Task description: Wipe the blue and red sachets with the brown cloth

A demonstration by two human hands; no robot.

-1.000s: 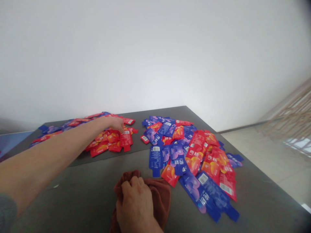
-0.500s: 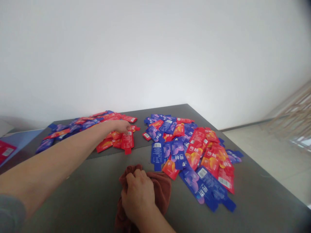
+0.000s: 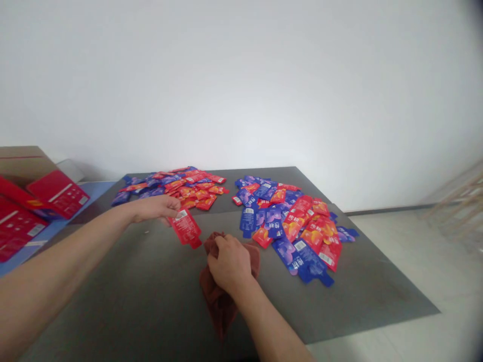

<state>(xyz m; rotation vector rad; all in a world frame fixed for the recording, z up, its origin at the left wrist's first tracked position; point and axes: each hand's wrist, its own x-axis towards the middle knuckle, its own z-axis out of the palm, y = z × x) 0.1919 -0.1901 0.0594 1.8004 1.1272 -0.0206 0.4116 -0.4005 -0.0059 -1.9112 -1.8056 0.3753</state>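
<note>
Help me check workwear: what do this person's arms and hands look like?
The left hand and right hand are ungloved. The left forearm and right forearm are bare, with no sleeve, watch or bracelet in view.

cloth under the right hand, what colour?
The cloth is reddish-brown, with no pattern visible; best seen in the head view.

A flat red pouch [image 3: 186,229] with white print and a pale barcode slants from the left hand [image 3: 160,207], its narrow tab at the lower right. The brown cloth [image 3: 219,306] lies bunched and creased on the tabletop [image 3: 151,296] beneath the right hand [image 3: 231,261].
</note>
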